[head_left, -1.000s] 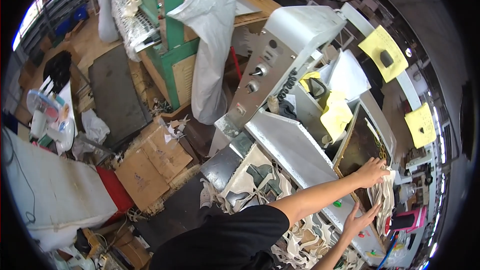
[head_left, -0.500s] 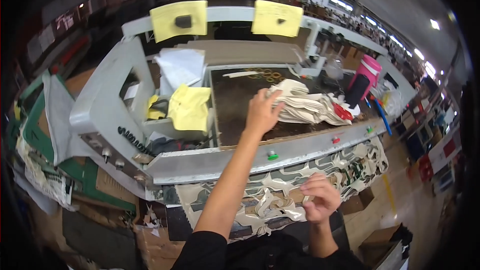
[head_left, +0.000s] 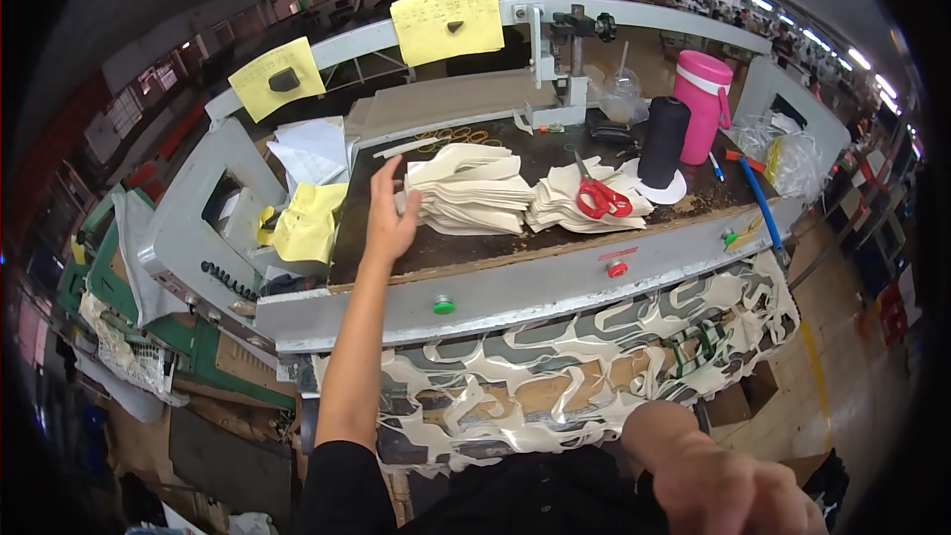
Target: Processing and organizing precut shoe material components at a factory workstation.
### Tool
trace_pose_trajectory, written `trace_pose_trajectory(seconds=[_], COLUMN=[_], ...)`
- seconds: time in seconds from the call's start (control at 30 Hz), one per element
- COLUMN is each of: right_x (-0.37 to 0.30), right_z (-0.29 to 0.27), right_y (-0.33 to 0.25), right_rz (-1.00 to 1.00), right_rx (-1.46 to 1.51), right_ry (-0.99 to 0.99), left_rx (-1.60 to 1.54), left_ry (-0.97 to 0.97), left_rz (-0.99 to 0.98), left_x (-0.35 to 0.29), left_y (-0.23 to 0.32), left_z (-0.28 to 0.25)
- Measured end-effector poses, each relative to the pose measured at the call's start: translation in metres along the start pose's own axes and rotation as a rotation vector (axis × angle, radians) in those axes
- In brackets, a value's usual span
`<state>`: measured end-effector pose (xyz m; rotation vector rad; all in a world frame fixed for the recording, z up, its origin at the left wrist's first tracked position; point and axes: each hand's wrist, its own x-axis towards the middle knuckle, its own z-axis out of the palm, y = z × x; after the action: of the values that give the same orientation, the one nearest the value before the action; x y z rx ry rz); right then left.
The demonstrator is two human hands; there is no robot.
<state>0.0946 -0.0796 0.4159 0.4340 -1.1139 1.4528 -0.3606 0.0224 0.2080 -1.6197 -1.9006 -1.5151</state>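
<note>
A stack of cream cut pieces [head_left: 471, 193] lies on the dark tabletop of a grey machine. At its left end is my left hand [head_left: 393, 213], fingers stretched out and apart, thumb against the stack's edge. Beside this stack, to the right, a second stack of cream pieces [head_left: 570, 206] carries red-handled scissors [head_left: 602, 200]. My right hand [head_left: 728, 485] is low at the right, close to my body and away from the stacks. Its fingers are blurred and partly cut off, so what they hold, if anything, does not show.
Cream offcut sheeting [head_left: 555, 376] full of cut-out holes hangs below the machine's front rail [head_left: 515, 295]. Right of the stacks stand a black thread cone [head_left: 664, 144] and a pink jug [head_left: 701, 104]. Yellow paper [head_left: 309, 223] lies left; rubber bands [head_left: 456, 137] lie behind.
My left hand's fingers have come off the top of the stack to its left end. The right hand has dropped from over the offcuts to the lower right. The whole view has shifted.
</note>
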Motion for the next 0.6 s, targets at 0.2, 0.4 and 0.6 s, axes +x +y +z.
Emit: trace_pose_trajectory(seconds=[0.2, 0.4, 0.6], right_x=[0.038, 0.052, 0.075], right_z=[-0.107, -0.166, -0.305], right_y=[-0.018, 0.019, 0.156], right_rz=[-0.315, -0.620, -0.067], right_rx=[0.194, -0.262, -1.007], right_ry=[-0.355, 0.023, -0.091], left_rx=[0.076, 0.115, 0.146], left_ry=[-0.023, -0.001, 0.043], left_rz=[-0.013, -0.021, -0.038], left_x=[-0.004, -0.001, -0.003], left_y=[0.007, 0.005, -0.006], left_z=[0.009, 0.016, 0.001])
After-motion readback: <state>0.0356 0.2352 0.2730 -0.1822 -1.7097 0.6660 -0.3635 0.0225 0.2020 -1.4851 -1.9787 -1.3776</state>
